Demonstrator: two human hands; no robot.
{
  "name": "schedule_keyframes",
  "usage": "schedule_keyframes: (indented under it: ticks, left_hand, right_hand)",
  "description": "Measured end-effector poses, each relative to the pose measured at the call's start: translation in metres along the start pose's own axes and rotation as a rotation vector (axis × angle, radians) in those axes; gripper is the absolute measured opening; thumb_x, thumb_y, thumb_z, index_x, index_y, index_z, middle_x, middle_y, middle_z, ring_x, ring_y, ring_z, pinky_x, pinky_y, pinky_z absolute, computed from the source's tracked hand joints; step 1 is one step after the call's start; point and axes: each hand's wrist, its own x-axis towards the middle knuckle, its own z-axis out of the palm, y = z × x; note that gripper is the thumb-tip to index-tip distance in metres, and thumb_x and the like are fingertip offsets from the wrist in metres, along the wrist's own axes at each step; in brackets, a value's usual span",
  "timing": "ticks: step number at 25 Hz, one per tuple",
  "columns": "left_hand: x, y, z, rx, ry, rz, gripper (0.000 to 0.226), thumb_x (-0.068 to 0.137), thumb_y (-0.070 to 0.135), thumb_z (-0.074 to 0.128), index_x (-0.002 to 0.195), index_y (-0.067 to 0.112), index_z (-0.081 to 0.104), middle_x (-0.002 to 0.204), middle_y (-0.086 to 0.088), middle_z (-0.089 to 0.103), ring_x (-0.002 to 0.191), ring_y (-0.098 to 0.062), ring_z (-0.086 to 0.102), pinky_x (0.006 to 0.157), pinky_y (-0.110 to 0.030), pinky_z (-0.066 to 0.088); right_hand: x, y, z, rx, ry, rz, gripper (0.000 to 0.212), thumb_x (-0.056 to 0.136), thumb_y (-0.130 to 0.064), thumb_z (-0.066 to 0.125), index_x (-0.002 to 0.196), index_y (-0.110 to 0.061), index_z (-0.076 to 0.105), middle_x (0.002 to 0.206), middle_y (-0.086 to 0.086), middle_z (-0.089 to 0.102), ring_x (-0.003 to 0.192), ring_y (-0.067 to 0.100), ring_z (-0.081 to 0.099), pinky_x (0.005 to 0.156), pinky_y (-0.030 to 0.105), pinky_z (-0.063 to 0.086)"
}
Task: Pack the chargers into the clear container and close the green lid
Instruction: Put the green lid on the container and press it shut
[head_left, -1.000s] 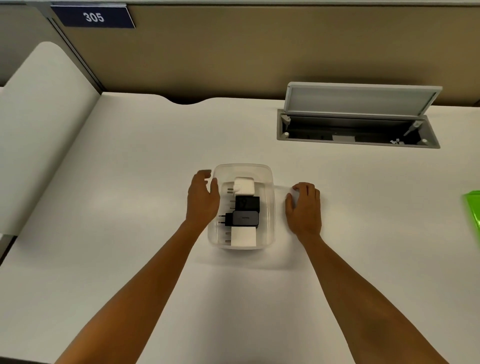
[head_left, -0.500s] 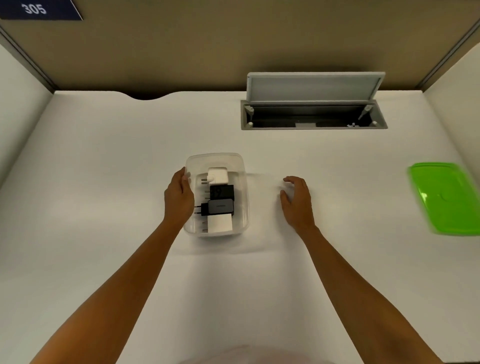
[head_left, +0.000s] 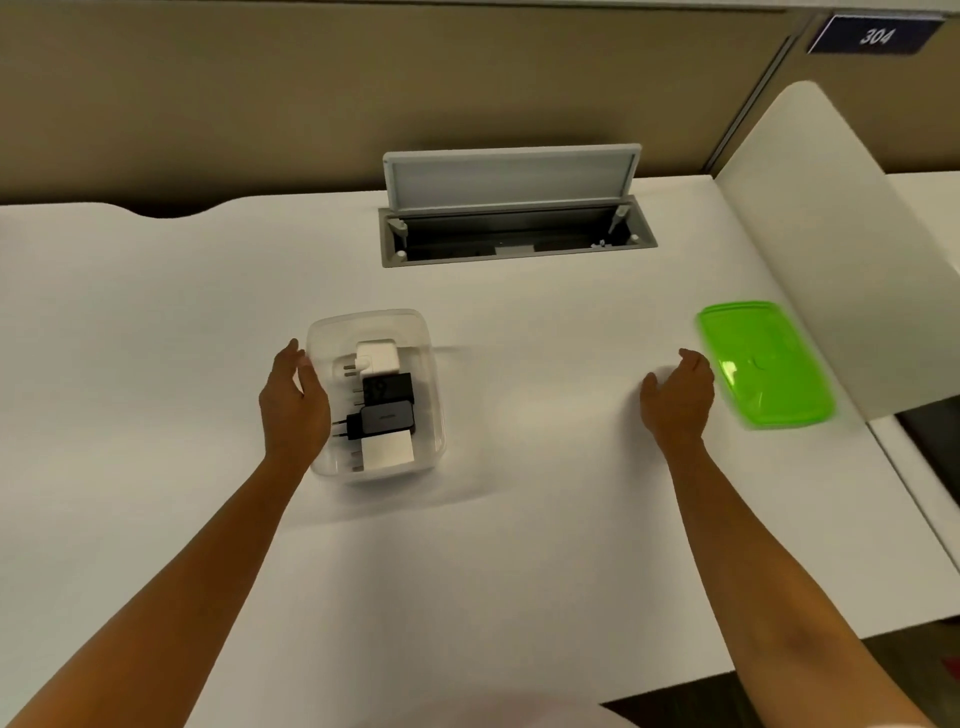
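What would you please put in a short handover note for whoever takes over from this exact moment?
Left hand: open, against the left wall of the clear container.
Right hand: open, empty, just short of the green lid.
Done: four chargers lie in the container, two white, two dark.
Lid lies flat on the desk, off to the right, apart from the container.
Left: pick up the lid, set it on the container, press it shut.

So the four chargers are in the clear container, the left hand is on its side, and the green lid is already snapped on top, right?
Not quite. The head view shows the green lid lying flat on the desk, far right of the clear container, which is open on top. The right hand is beside the lid. The four chargers are inside, and the left hand is against the container's side.
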Motion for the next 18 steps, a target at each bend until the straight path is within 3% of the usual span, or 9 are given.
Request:
schedule_keyframes:
  ticks: [4,10,18]
  left_hand:
    - [0.000,0.000,0.000,0.002,0.026,-0.012,0.045,0.107,0.031,0.033,0.143,0.011,0.049,0.145,-0.010,0.054,0.134,-0.029,0.049,0.114,-0.040,0.038]
    - [-0.001,0.000,0.001,0.019,0.048,0.020,0.042,0.106,0.032,0.034,0.133,0.009,0.058,0.131,-0.012,0.063,0.120,-0.030,0.058,0.097,-0.029,0.042]
    - [-0.003,0.003,0.000,0.036,0.055,0.016,0.040,0.107,0.028,0.034,0.127,0.006,0.060,0.123,-0.015,0.066,0.112,-0.030,0.061,0.090,-0.028,0.043]
  right_hand:
    - [0.018,0.030,-0.009,-0.192,-0.100,0.138,0.069,0.098,-0.024,0.048,0.151,0.007,0.018,0.158,0.026,0.023,0.148,0.038,0.022,0.123,0.044,0.010]
    - [0.025,0.031,-0.009,-0.222,-0.027,0.083,0.043,0.094,-0.016,0.050,0.131,0.006,0.047,0.127,0.027,0.054,0.119,0.045,0.051,0.104,0.050,0.037]
    - [-0.001,-0.005,-0.002,0.011,-0.036,-0.004,0.033,0.090,0.000,0.049,0.123,0.001,0.054,0.112,0.026,0.061,0.107,0.044,0.057,0.093,0.049,0.043]
